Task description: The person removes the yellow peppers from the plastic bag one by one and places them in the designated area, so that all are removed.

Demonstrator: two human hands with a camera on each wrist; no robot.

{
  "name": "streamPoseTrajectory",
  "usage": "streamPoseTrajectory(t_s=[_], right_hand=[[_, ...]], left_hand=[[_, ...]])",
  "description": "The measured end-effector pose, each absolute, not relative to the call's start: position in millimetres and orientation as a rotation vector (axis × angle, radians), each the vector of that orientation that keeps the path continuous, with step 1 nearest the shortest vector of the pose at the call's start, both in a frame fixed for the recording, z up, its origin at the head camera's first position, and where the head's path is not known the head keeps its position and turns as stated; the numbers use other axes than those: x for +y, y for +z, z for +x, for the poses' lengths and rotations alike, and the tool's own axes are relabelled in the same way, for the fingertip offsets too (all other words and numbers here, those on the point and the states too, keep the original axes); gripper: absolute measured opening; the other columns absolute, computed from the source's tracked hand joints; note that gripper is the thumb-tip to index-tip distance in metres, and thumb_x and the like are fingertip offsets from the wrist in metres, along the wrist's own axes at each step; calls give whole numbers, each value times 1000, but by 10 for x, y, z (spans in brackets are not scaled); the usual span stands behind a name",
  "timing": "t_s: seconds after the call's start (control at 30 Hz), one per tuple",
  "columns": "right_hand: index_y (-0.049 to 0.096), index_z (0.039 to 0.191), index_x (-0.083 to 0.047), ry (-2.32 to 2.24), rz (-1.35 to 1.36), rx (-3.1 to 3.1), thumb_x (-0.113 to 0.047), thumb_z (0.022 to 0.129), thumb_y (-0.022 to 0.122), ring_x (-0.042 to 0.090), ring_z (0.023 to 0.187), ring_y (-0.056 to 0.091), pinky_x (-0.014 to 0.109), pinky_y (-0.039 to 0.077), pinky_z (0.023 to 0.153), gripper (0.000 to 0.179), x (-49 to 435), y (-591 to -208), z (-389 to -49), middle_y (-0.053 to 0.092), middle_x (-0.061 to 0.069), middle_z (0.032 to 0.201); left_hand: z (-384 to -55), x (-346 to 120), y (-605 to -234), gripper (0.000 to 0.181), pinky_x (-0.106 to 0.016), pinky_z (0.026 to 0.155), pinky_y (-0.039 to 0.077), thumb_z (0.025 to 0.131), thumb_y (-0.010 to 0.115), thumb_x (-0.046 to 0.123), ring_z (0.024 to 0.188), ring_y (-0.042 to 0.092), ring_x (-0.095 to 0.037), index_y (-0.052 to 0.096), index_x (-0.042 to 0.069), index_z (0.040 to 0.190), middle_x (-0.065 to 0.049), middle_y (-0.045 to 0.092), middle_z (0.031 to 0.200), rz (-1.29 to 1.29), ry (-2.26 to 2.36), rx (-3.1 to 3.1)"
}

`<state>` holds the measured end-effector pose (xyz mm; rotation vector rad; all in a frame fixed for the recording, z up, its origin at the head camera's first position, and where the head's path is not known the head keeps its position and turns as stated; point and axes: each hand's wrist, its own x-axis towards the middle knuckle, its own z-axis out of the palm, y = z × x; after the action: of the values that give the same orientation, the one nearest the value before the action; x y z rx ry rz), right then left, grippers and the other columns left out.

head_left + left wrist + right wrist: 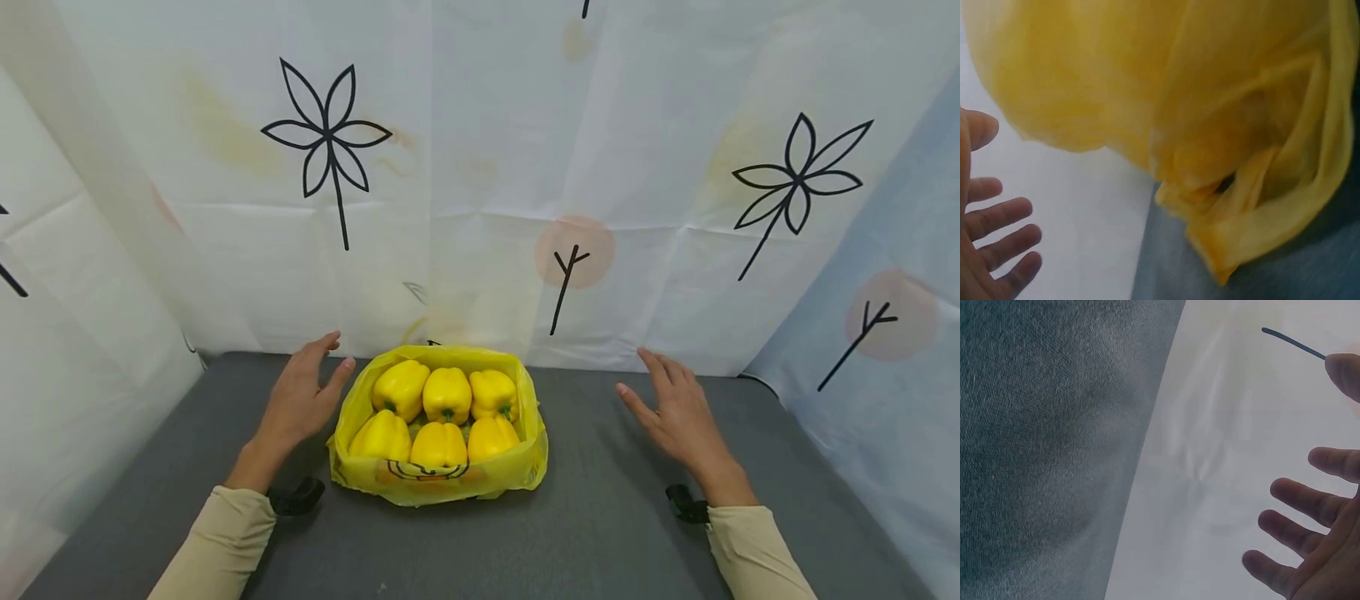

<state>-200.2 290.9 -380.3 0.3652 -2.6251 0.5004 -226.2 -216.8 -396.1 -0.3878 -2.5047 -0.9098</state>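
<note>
A yellow plastic bag (pixel 442 483) stands on the table with its mouth spread wide. Inside it sit several yellow bell peppers (pixel 447 395) in two rows, some with green stems showing. Just left of the bag is my left hand (pixel 303 400), fingers spread and holding nothing. The left wrist view shows the crumpled side of the bag (pixel 1235 137) close up, apart from the fingers. My right hand (pixel 678 412) hovers over the table to the right of the bag, farther off, its fingers extended and holding nothing. In the right wrist view its fingers (pixel 1300 500) are spread.
The dark grey table (pixel 585 517) runs back to a white curtain (pixel 480 167) printed with black flowers and twigs. More cloth hangs along the left side (pixel 82 275) and the right side (pixel 892 275). Each wrist wears a black strap (pixel 298 497).
</note>
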Motion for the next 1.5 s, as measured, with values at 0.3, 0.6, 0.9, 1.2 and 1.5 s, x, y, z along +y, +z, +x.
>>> streamPoseTrajectory(t_s=[0.3, 0.6, 0.9, 1.2, 1.5], right_hand=[[32, 157, -1, 570, 331, -2739, -38, 104, 60, 54, 133, 36, 74, 29, 103, 70, 2857, -3764, -1981, 40, 32, 146], [32, 157, -2, 630, 351, -2765, -39, 104, 60, 52, 130, 41, 72, 34, 100, 71, 2757, -3698, -1935, 44, 30, 144], [32, 157, -3, 645, 372, -2773, -39, 103, 61, 50, 130, 43, 71, 36, 100, 71, 2663, -3649, -1897, 47, 28, 143], [33, 157, -4, 639, 398, -2765, -40, 103, 61, 49, 129, 45, 70, 38, 100, 71, 2610, -3612, -1850, 49, 26, 141], [36, 156, -5, 675, 433, -2768, -39, 102, 63, 45, 130, 45, 68, 39, 101, 69, 2513, -3581, -1814, 50, 23, 141]], left_hand=[[-2321, -2114, -4070, 50, -56, 97, 48, 106, 58, 30, 113, 59, -40, 50, -2, 143, -24, 61, 124, -300, -1354, -2510], [-2336, -2074, -4179, 32, -23, 76, 53, 101, 66, 24, 87, 61, -12, 69, -1, 120, -14, 67, 104, -261, -1513, -2426], [-2356, -2071, -4261, 27, -21, 75, 53, 98, 71, 19, 83, 63, -12, 70, -1, 116, -7, 67, 95, -317, -1661, -2322], [-2391, -2094, -4364, 29, -21, 72, 56, 96, 73, 15, 81, 65, -9, 70, -4, 117, -4, 70, 92, -281, -1761, -2276], [-2394, -2054, -4419, 35, -22, 70, 59, 96, 73, 16, 79, 68, -7, 67, -11, 117, 7, 72, 88, -166, -1920, -2156]])
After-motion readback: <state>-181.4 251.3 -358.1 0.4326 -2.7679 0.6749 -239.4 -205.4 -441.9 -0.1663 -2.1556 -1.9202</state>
